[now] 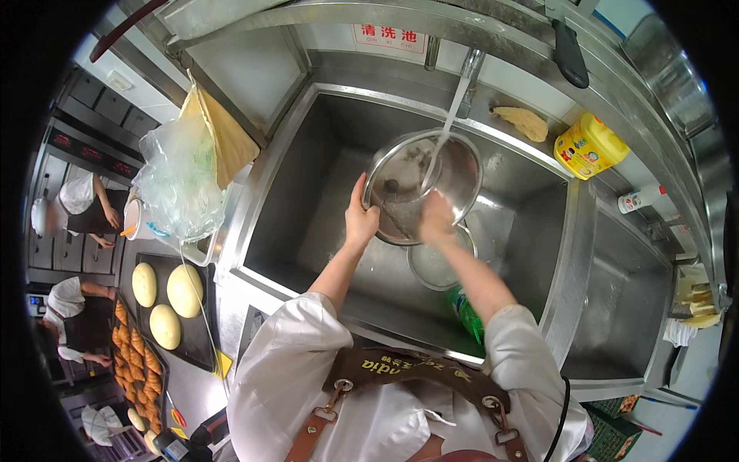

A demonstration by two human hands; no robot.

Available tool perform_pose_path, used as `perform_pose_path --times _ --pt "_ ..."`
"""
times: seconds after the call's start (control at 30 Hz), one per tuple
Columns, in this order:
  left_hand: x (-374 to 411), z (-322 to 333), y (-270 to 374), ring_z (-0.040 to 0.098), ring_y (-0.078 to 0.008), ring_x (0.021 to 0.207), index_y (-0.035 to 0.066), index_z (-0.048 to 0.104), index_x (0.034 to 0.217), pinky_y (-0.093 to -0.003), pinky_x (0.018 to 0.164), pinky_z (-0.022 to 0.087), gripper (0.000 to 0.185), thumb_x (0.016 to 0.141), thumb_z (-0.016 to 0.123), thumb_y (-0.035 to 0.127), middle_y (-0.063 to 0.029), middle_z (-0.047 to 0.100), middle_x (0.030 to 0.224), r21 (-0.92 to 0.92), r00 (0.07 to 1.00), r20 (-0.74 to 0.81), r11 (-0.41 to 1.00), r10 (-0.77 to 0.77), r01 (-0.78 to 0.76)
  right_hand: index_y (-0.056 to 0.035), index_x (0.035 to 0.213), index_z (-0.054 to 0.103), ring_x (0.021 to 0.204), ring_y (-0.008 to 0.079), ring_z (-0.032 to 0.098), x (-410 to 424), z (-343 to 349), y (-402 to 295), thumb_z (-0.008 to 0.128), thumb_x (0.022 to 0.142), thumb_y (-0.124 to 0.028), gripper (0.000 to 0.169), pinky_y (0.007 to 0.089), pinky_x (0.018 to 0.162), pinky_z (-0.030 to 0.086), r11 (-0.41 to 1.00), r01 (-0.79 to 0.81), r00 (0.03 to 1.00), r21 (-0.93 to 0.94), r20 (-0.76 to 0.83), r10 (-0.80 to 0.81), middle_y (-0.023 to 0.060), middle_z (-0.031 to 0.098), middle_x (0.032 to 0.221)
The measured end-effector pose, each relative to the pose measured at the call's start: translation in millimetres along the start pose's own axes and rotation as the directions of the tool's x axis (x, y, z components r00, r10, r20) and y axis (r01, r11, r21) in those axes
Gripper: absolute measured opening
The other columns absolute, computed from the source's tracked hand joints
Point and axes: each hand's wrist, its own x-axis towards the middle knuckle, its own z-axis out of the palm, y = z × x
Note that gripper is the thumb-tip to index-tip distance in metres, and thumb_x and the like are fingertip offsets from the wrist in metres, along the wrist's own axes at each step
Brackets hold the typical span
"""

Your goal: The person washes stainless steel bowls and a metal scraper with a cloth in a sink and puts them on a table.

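Observation:
A round stainless steel bowl (462, 159) is tilted inside a deep metal sink (323, 202), under a stream of water (447, 127) from the faucet (469, 81). My left hand (362, 216) grips the bowl's left rim, thumb near the edge. Blurred by motion, my right hand (437, 219) is at the bowl's lower right inside; whether it holds something cannot be told. A greyish patch shows in the bowl beside it. Below the bowl, a round sieve-like item (441, 265) rests on the sink floor, and a green bottle (466, 315) lies near the front wall.
A yellow tub (590, 147) and a tan cloth (522, 122) sit on the back ledge. Right is a second basin (618, 300). Left are a plastic bag (182, 179), a tray with dough rounds (208, 346) and a tray of croissants (135, 364). Several co-workers stand at far left.

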Motion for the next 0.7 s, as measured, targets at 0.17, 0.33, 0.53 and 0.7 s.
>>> perform_pose_path --times 0.17,0.33,0.53,0.7 --pt "14.7 -5.0 -39.4 0.062 -0.0275 0.097 0.016 0.035 0.139 -0.0321 0.085 0.046 0.07 0.072 0.046 -0.002 -0.0192 0.062 0.109 0.111 0.997 -0.054 0.993 0.053 -0.046 -0.0078 0.119 0.054 0.119 0.0334 0.043 -18.0 9.5 -30.3 0.035 0.091 -0.026 0.038 0.0443 0.1 0.034 0.805 0.379 0.886 0.457 0.072 -0.458 0.0111 0.046 0.131" --pt "16.1 -3.4 -37.3 0.059 -0.0298 0.106 0.014 0.034 0.139 -0.0351 0.09 0.044 0.069 0.073 0.047 -0.001 -0.0194 0.058 0.117 0.136 1.0 -0.004 0.991 0.018 -0.017 -0.0065 0.121 0.055 0.118 0.0302 0.046 -3.0 38.8 19.3 0.044 0.088 -0.025 0.039 0.042 0.103 0.032 0.989 0.116 0.966 -0.088 -0.221 -0.133 0.0148 0.046 0.131" --pt "15.1 0.3 -44.0 0.059 -0.0275 0.105 0.013 0.036 0.138 -0.0345 0.089 0.045 0.068 0.073 0.049 0.0 -0.0188 0.06 0.113 0.149 0.996 0.068 0.988 -0.053 0.043 0.0013 0.104 0.058 0.093 0.0331 0.058 1.9 42.2 14.7 0.051 0.081 -0.015 0.029 0.0429 0.082 0.048 0.413 -0.149 0.885 0.898 0.307 -0.349 0.0211 0.056 0.106" --pt "7.5 -15.2 -22.3 0.064 -0.0245 0.085 0.01 0.038 0.136 -0.0347 0.068 0.052 0.067 0.071 0.053 0.006 -0.0172 0.062 0.105 0.293 0.925 0.27 0.938 -0.266 0.185 -0.005 0.083 0.066 0.076 0.0308 0.065 81.2 -39.2 51.7 0.054 0.081 -0.024 0.022 0.0411 0.071 0.051 0.774 -0.006 0.962 0.633 0.214 -0.167 0.0173 0.065 0.08"
